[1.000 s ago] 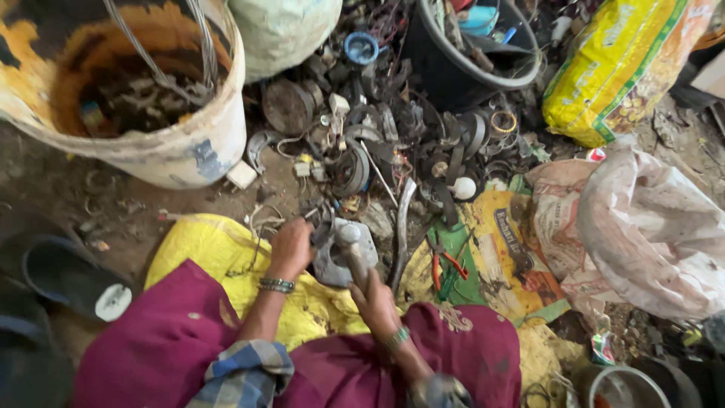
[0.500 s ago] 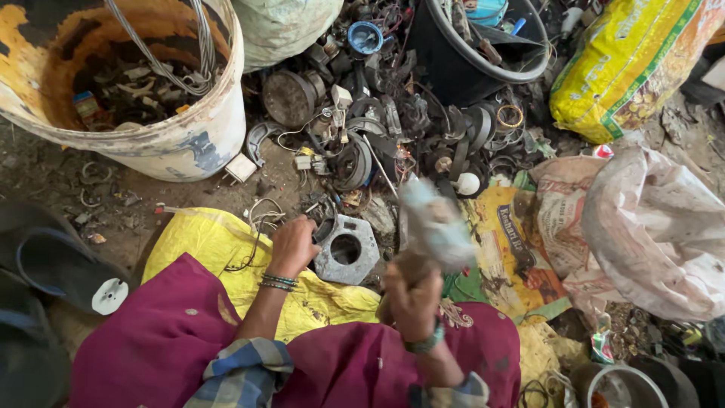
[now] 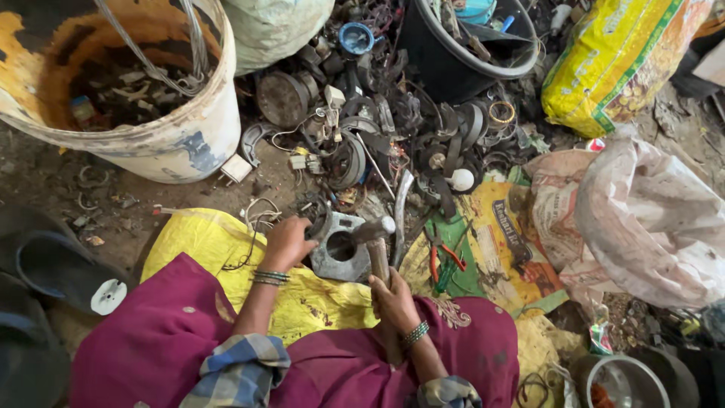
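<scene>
— Grey metal, that plate (image 3: 340, 253)? Where does it sit?

— Yes, a flat grey metal plate with a round hole in it. It lies on the yellow sack (image 3: 204, 242), just in front of the person's knees, with the heap of scrap parts (image 3: 393, 128) right behind it.

— And the hands?

— Left hand (image 3: 285, 243) is closed on the plate's left edge, fingers curled over it. Right hand (image 3: 393, 298) is wrapped tight around the wooden handle of a hammer (image 3: 375, 240).

— Where is the hammer relative to the plate?

— Its metal head is at the plate's right edge, touching or just above it; I cannot tell which. The handle runs back from the plate toward the body, so the gripping hand is nearer the person than the plate.

— What else lies around the plate?

— A white bucket (image 3: 181, 143) of scrap beyond it to the left, a black tub (image 3: 445, 68) beyond it to the right, and red-handled pliers (image 3: 442, 261) just right of it.
</scene>
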### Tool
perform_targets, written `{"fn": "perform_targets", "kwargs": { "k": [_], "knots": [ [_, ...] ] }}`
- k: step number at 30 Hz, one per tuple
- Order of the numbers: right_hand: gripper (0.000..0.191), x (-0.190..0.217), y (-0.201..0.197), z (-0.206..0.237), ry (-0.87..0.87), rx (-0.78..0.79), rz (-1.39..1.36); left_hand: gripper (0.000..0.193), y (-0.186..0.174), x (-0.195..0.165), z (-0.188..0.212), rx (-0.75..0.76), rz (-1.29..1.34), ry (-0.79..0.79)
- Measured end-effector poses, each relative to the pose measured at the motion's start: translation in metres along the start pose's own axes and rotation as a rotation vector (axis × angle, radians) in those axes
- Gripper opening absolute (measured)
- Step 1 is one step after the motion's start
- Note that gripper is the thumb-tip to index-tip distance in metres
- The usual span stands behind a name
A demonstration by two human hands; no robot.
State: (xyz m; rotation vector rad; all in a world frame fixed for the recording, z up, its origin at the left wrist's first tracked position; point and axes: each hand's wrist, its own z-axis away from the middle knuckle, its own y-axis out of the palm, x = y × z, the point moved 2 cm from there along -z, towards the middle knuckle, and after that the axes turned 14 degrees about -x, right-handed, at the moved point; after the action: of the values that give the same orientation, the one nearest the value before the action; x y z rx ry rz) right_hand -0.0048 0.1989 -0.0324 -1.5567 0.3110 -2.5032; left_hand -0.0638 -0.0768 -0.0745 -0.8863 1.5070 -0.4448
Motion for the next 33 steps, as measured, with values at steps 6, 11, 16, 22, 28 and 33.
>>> {"fn": "perform_targets", "kwargs": {
  "k": [6, 11, 16, 22, 28, 33],
  "knots": [
    [0.022, -0.007, -0.006, -0.006, -0.016, 0.026, -0.013, 0.039, -0.019, -0.001, -0.012, -0.009, 0.297, -0.081],
    [0.022, -0.004, -0.007, -0.003, -0.024, 0.019, -0.002, 0.036, -0.032, 0.009, -0.014, 0.091, 0.735, -0.499],
    [0.022, 0.000, -0.005, 0.000, -0.026, 0.017, 0.015, 0.044, -0.028, 0.010, -0.013, 0.117, 0.827, -0.670],
    [0.023, 0.006, -0.002, 0.003, -0.037, 0.010, 0.036, 0.059, -0.021, 0.013, -0.012, -0.002, 0.540, -0.709],
    [0.023, 0.008, -0.001, 0.005, -0.025, -0.002, 0.067, 0.067, -0.020, 0.020, -0.016, -0.265, 0.139, -0.319],
    [0.023, 0.007, 0.001, 0.005, -0.026, -0.005, 0.078, 0.061, -0.018, 0.021, -0.016, -0.268, 0.153, -0.373]
  ]
}}
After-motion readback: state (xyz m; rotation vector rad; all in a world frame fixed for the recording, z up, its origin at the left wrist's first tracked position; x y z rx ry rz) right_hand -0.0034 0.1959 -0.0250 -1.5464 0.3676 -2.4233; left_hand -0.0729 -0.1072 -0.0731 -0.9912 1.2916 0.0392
